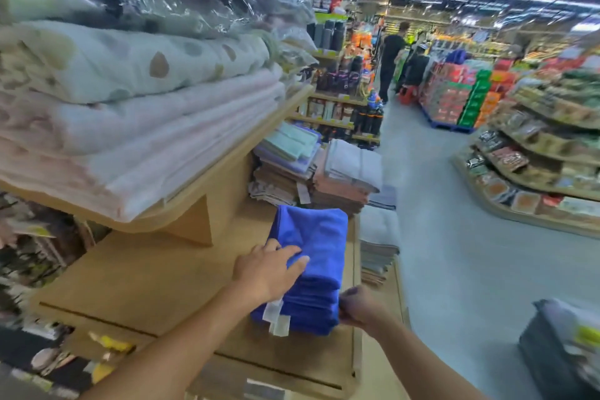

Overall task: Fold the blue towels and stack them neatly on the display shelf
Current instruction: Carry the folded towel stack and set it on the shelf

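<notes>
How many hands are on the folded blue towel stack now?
2. The left hand lies flat on top of the folded blue towel stack; the right hand grips its near right corner.

Folded blankets (pixel 136 114) on upper shelf; beige towel stack (pixel 341 185) behind; shoppers (pixel 391 58) in aisle.

We have the towel stack (pixel 313 256) lying on the shelf board (pixel 146 286), our left hand (pixel 268 271) resting on top at nine o'clock, our right hand (pixel 357 305) pinching its near corner at five. Blankets (pixel 130 84) sit on the upper shelf (pixel 227 169) at ten; other towel piles (pixel 344 178) stand behind at twelve.
</notes>
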Motion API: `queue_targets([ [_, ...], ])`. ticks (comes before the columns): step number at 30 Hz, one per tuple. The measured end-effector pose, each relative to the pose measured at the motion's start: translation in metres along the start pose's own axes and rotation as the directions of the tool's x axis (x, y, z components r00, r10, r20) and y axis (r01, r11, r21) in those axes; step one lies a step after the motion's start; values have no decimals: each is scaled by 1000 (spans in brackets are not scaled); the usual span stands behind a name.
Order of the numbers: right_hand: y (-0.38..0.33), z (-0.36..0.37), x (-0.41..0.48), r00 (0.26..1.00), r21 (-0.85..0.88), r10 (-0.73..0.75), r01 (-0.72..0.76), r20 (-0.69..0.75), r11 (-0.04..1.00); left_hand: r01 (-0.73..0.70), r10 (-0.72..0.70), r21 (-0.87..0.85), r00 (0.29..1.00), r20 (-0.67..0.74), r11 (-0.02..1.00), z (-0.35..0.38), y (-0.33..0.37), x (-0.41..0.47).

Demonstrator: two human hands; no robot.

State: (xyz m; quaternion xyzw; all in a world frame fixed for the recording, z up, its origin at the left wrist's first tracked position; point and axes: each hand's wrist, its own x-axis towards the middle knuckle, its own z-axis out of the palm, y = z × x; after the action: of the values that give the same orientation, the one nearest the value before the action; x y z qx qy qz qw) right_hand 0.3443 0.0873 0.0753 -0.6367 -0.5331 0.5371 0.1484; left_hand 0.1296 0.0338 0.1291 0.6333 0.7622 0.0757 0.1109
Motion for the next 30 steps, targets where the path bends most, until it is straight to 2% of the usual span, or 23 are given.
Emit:
queue_targets([
  [3, -6, -4, -8, 998, 21, 26, -27, 52, 999, 93, -95, -25, 989, -114, 995, -10, 10, 15],
  [5, -12, -3, -11, 994, 91, 65, -73, 84, 993, 140, -152, -182, 987, -53, 973, -14, 10, 27],
  [8, -13, -2, -8, 979, 337, 161, -194, 126, 921, 160, -132, -381, 986, 99, 911, -11, -1, 42],
  [10, -11, -1, -5, 964, 480, 194, -259, 182, 838, 128, -79, -546, 991, 111, 828, -3, -12, 49],
  [12, -7, 0, 0, 955, 535, 180, -282, 235, 796, 122, -56, -714, 992, 116, 689, 8, -25, 54],
  [15, -9, 10, 10, 929, 617, 75, -299, 362, 728, 123, -65, -857, 992, 104, 500, 25, -45, 64],
  [17, -17, 20, 14, 914, 657, -66, -237, 401, 715, 128, -45, -886, 992, 120, 445, 31, -55, 70],
  [19, -29, 27, 9, 917, 664, -164, -132, 364, 736, 113, -8, -903, 993, 120, 415, 31, -57, 73],
  [24, -45, 13, 1, 884, 755, -306, -77, 354, 651, 63, 17, -955, 997, 71, 290, 20, -34, 77],
  [27, -48, -19, -3, 889, 771, -369, 29, 271, 636, -13, 48, -953, 999, 2, 302, -5, 6, 77],
  [30, -42, -70, -9, 890, 777, -421, 140, 173, 614, -128, 115, -916, 989, -91, 381, -24, 62, 85],
])
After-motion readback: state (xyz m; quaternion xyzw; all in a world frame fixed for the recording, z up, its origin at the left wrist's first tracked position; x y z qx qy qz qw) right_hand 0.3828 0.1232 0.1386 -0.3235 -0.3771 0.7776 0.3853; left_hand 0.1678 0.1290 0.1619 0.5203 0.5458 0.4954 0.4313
